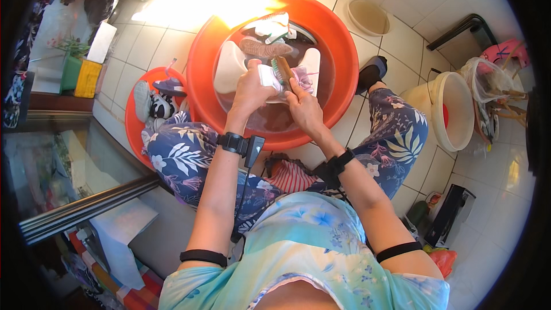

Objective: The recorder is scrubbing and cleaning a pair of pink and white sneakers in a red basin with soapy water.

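My left hand point(254, 88) grips a white shoe point(269, 76) with pink laces, above the dark water point(275, 116) of a large orange-red basin point(346, 69). In my right hand point(306, 110) is a wooden scrub brush point(283, 68), its greenish bristles against or very close to the shoe. Beyond my hands, a shoe with a brown sole point(264, 47) and a white-and-green shoe point(273, 26) lie in the basin. A smooth white piece point(230, 69) leans at the left inside wall; what it is I cannot tell. Part of the held shoe is hidden by my fingers and the brush.
Left of the large basin stands a smaller red basin point(131, 131) with several shoes point(160, 105). A white bucket point(458, 112) and a beige tub point(368, 17) are on the right. A framed glass panel point(86, 159) borders my left side. Glare hides the far floor.
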